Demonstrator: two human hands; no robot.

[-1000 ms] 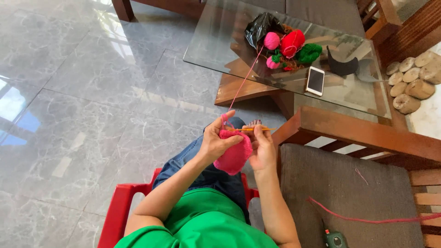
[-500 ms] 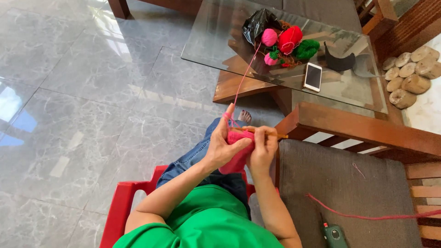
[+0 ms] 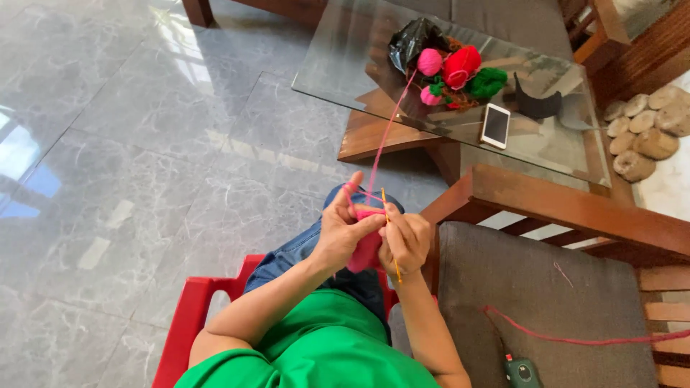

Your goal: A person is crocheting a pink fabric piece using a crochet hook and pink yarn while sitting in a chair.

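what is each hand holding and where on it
Left hand pinches the pink crochet piece at its top edge; right hand grips the yellow hook mid-shaft.

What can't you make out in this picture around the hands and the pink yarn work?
- Head view: most of the pink piece is hidden between the left hand and right hand.
- The tip of the yellow hook is too thin to see.
- The stitches are too small to tell.
- The black bag covers part of the yarn balls.
- The red chair is cut off by the bottom edge.
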